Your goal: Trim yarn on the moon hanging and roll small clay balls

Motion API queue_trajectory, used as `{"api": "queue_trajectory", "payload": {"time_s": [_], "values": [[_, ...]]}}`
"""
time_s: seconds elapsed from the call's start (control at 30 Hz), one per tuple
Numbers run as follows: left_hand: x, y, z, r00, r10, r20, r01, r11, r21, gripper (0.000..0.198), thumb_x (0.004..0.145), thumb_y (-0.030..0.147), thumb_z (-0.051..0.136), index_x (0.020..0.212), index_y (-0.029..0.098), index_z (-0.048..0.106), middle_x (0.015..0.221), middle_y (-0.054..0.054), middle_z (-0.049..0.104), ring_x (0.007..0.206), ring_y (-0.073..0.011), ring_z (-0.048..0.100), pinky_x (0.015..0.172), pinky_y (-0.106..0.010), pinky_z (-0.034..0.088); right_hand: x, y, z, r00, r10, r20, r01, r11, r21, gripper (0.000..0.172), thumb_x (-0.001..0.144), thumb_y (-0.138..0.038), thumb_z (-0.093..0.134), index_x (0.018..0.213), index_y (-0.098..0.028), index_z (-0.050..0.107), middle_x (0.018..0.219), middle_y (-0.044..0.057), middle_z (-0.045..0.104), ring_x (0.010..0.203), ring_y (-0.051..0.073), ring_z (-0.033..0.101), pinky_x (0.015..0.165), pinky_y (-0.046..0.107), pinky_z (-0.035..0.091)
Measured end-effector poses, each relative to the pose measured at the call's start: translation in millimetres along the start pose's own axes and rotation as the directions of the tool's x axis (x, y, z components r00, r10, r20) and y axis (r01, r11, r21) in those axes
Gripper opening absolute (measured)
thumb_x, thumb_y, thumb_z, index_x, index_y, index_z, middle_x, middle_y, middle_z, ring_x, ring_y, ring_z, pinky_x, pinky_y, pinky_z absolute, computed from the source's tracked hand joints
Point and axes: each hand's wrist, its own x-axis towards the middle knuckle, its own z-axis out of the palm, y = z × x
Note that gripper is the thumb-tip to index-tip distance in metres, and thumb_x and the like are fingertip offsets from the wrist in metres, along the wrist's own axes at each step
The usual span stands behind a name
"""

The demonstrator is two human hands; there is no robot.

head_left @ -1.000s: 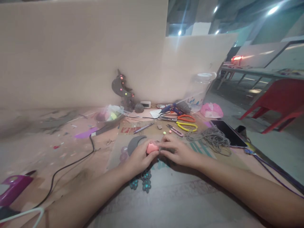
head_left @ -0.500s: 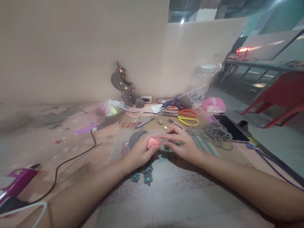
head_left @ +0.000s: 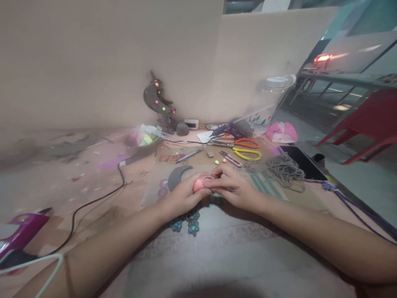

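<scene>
Fingers of the left hand [head_left: 181, 196] curl around one pink clay-like lump [head_left: 198, 184], the thumb pressed against its near side. On the right hand [head_left: 236, 187], the forefinger lies against the lump's right side; whether its fingertips pinch a bit of it is too blurred to tell. The lump sits between the two hands, above the middle of the worktop [head_left: 105, 180]. To work it well, I would keep the left grip snug but light and use small, even touches on the right, since such soft-looking stuff probably dents easily.

By count: one flat grey crescent [head_left: 176, 179] lies just left of the lump. Farther off are two tiny balls, one green [head_left: 216, 162] and one pink [head_left: 224, 160], then one pair of thread snips [head_left: 231, 159], one pen [head_left: 189, 155], one orange-handled tool [head_left: 247, 143] and one yellow-handled tool [head_left: 248, 154]. Two turquoise-studded pieces [head_left: 193, 224] show nearer; the left arm may hide more. Far right is one tangle of grey cord [head_left: 287, 169].
</scene>
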Motion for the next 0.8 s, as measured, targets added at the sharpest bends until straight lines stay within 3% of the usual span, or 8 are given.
{"api": "queue_trajectory", "payload": {"time_s": [0.17,0.33,0.5,0.67,0.8], "values": [[-1.2,6.9,1.3,0.996,-0.065,0.063,0.062,0.996,0.057,0.036,0.094,0.040,0.056,0.119,0.015,0.056,0.118,-0.012,0.067,0.110,-0.0251,0.063,0.097,-0.035,0.047,-3.0,-1.2,1.2,0.998,-0.001,0.063,0.003,0.999,-0.036,0.020,0.095,-0.019,0.058,0.102,-0.023,0.076,0.087,0.005,0.057,0.079,0.015,0.056,0.068,0.027,0.048],[1.4,10.2,-1.2,0.998,-0.060,0.005,0.059,0.991,0.116,0.026,0.095,0.039,0.056,0.109,0.018,0.063,0.109,-0.007,0.070,0.102,-0.0226,0.064,0.093,-0.033,0.047,-3.4,-3.6,-3.5,0.991,-0.005,-0.132,0.008,1.000,0.023,0.022,0.096,-0.016,0.056,0.103,-0.025,0.075,0.088,0.004,0.065,0.079,0.014,0.063,0.071,0.027,0.051],[1.7,8.8,-1.7,0.994,-0.103,-0.029,0.105,0.989,0.099,0.024,0.092,0.039,0.061,0.103,0.019,0.066,0.108,-0.006,0.073,0.103,-0.0225,0.066,0.094,-0.032,0.048,0.6,-3.3,-2.3,0.983,0.067,-0.169,-0.060,0.997,0.041,0.013,0.095,-0.026,0.061,0.094,-0.022,0.073,0.084,0.004,0.068,0.080,0.016,0.065,0.073,0.030,0.054],[0.0,5.9,-2.3,0.992,-0.101,-0.076,0.112,0.982,0.153,0.030,0.091,0.038,0.062,0.112,0.017,0.064,0.115,-0.009,0.071,0.107,-0.0239,0.065,0.097,-0.035,0.047,-1.6,3.9,-1.8,0.991,-0.059,-0.123,0.046,0.993,-0.106,0.013,0.095,-0.026,0.061,0.094,-0.020,0.072,0.088,0.007,0.068,0.081,0.017,0.065,0.074,0.031,0.053],[-1.7,5.4,-2.5,0.999,-0.028,-0.041,0.036,0.974,0.223,0.030,0.093,0.035,0.060,0.117,0.017,0.062,0.117,-0.009,0.070,0.109,-0.0234,0.064,0.096,-0.034,0.047,-2.7,1.4,-2.0,0.998,-0.035,-0.053,0.030,0.996,-0.086,0.015,0.096,-0.023,0.058,0.095,-0.020,0.072,0.091,0.007,0.064,0.084,0.016,0.064,0.075,0.029,0.054]]}}
